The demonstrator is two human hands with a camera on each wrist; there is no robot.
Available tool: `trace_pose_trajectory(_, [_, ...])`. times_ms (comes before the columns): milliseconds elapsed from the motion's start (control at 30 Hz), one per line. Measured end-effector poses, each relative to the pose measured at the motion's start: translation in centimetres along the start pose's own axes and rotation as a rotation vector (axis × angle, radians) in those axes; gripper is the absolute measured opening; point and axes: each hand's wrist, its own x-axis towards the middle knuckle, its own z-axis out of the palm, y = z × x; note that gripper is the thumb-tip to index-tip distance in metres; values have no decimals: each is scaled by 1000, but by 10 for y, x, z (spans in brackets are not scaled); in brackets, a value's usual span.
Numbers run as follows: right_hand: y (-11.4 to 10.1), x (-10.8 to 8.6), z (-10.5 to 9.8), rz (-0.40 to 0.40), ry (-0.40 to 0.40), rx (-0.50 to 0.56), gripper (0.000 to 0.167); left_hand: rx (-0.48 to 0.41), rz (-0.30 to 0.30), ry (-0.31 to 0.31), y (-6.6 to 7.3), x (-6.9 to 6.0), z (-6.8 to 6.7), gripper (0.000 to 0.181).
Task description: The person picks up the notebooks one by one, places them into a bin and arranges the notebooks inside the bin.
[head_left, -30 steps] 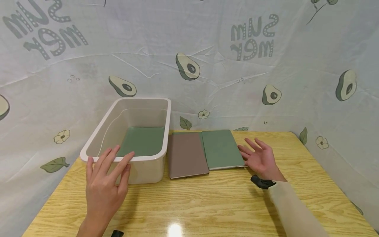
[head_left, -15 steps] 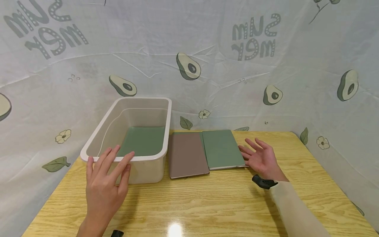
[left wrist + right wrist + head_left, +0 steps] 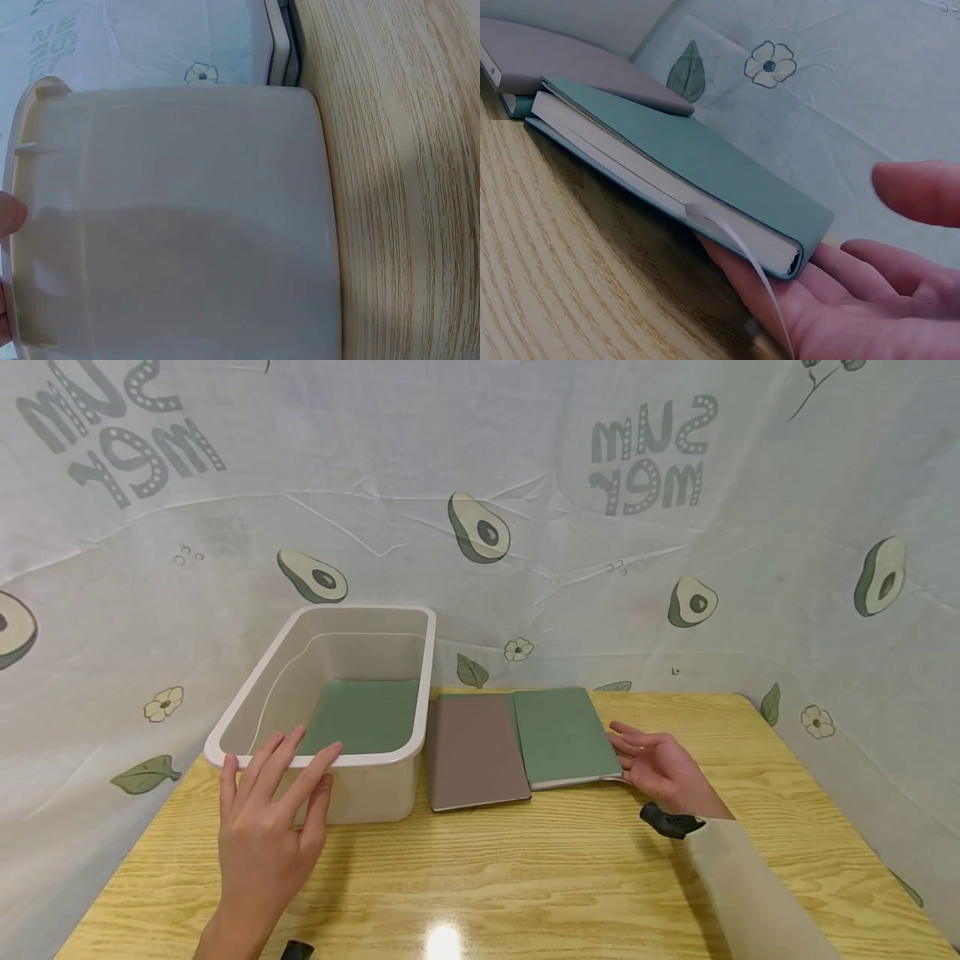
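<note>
In the head view, my left hand (image 3: pixel 266 831) rests with fairly straight fingers on the near rim of a beige plastic bin (image 3: pixel 375 787). The left wrist view shows a fingertip (image 3: pixel 10 214) against that rim. My right hand (image 3: pixel 663 772) lies palm up at the right edge of a green notebook (image 3: pixel 566 735). Its fingers (image 3: pixel 810 296) reach under the notebook's tilted, raised spine edge, while the thumb (image 3: pixel 922 191) stays above, apart from the cover. A pale ribbon (image 3: pixel 754 262) hangs from the pages. The fingertips under the notebook are hidden.
A brown notebook (image 3: pixel 476 752) lies between bin and green notebook, overlapping another green notebook beneath it. Another flat green item (image 3: pixel 363 718) lies in the bin. A patterned cloth (image 3: pixel 562 585) hangs behind the wooden table (image 3: pixel 525 885).
My right hand has turned slightly, its fingers drawing closer together at the green notebook's edge. The left hand stays on the bin rim. The head view has shifted a little.
</note>
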Motion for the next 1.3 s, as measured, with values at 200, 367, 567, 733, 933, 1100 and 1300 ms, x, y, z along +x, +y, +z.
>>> trace_pose_trajectory(200, [-2, -2, -1, 34, -6, -33, 71, 6, -5, -5, 3, 1, 0, 35])
trace_pose_trajectory(367, [-3, -3, -2, 63, -21, -18, 73, 8, -8, -6, 4, 2, 0, 35])
trace_pose_trajectory(567, [-2, -1, -1, 79, -8, 20, 75, 15, -11, -7, 4, 1, 0, 35])
trace_pose_trajectory(733, [0, 1, 1, 59, 38, -8, 80, 14, -12, -8, 4, 2, 0, 35])
trace_pose_trajectory(933, [2, 1, 2, 32, 58, -23, 81, 13, -10, -6, 4, 1, 1, 34])
trace_pose_trajectory(1100, [3, -2, 5, 7, 58, -42, 80, 14, -7, -2, 4, 1, 1, 34])
trace_pose_trajectory(1300, [2, -4, 11, -22, 49, -53, 79, 14, -7, -1, 3, 1, 2, 34])
